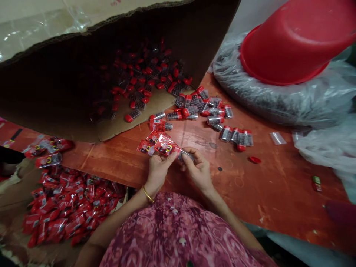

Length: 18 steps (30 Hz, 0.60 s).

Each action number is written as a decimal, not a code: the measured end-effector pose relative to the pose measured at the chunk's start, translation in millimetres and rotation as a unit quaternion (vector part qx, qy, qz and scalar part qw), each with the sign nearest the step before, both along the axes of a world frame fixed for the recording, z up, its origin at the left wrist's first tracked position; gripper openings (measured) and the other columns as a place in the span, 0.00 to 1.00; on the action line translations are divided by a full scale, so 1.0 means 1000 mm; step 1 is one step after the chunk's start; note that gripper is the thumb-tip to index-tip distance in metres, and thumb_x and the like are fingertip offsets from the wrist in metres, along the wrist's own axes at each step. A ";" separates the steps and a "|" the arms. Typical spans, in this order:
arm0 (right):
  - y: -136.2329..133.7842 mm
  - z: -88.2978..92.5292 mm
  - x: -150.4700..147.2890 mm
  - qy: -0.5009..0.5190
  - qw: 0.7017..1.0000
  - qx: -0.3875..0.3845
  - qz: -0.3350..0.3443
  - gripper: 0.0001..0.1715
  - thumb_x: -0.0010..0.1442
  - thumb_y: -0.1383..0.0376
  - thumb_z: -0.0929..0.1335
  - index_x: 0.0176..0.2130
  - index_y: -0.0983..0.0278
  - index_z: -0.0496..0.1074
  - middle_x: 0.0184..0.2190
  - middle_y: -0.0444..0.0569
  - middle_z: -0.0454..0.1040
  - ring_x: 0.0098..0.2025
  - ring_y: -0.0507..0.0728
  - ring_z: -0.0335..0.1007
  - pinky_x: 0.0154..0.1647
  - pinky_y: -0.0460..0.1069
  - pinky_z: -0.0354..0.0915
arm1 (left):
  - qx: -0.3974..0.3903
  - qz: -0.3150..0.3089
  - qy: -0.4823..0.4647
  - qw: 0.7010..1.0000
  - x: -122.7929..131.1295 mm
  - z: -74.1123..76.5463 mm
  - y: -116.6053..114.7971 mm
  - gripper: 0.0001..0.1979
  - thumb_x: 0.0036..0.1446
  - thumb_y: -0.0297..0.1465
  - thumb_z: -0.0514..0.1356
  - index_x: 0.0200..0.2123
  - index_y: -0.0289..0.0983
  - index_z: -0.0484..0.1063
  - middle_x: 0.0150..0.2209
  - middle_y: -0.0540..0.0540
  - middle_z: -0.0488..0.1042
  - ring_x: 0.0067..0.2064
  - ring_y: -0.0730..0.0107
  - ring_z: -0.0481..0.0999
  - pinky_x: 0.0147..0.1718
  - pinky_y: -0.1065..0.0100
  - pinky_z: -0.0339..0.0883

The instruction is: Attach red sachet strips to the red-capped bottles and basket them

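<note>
Just in front of my body, my left hand [158,170] pinches a red printed plastic packet [166,144] by its lower edge. My right hand [197,167] is closed on a small clear tube [185,155] with dark contents, held against the packet's right end. Fingers cover much of the tube, so I cannot tell how far it sits inside. More red packets [144,147] lie flat under and beside the held one. Just beyond them rests a packet with a tube showing at its end [160,125].
A large cardboard box [116,135] on its side holds many red-capped tubes [133,115]; more tubes [214,111] spill onto the red table [244,193]. Filled packets [66,204] pile up lower left. A red bucket [289,48] sits on a plastic bag [264,100] at right.
</note>
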State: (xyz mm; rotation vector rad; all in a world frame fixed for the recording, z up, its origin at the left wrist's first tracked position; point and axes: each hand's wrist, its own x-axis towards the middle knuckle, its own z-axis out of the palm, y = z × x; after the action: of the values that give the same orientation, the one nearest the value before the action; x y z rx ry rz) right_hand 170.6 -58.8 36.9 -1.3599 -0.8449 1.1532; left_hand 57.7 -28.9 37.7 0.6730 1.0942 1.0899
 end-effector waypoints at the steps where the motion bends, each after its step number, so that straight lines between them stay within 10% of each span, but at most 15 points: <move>1: 0.001 0.000 -0.002 0.001 1.000 0.002 0.002 0.16 0.51 0.55 0.69 0.36 0.63 0.67 0.20 0.39 0.67 0.16 0.47 0.60 0.18 0.43 0.59 | -0.005 -0.002 -0.006 1.000 0.001 0.001 0.000 0.14 0.40 0.36 0.69 0.28 0.34 0.74 0.28 0.47 0.77 0.30 0.72 0.74 0.34 0.71 0.67; 18: -0.001 -0.006 -0.011 0.084 0.995 -0.017 0.055 0.20 0.56 0.48 0.64 0.32 0.62 0.64 0.22 0.40 0.71 0.13 0.46 0.59 0.17 0.44 0.61 | 0.008 -0.128 -0.059 0.990 -0.008 0.005 0.012 0.18 0.47 0.45 0.62 0.32 0.35 0.77 0.17 0.51 0.68 0.19 0.73 0.66 0.20 0.70 0.61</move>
State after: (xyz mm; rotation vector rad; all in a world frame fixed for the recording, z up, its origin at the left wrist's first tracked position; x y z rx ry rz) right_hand 159.6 -59.6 30.7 -1.2366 -0.7905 1.3530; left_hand 49.7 -16.5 42.7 0.7319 0.8722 0.9065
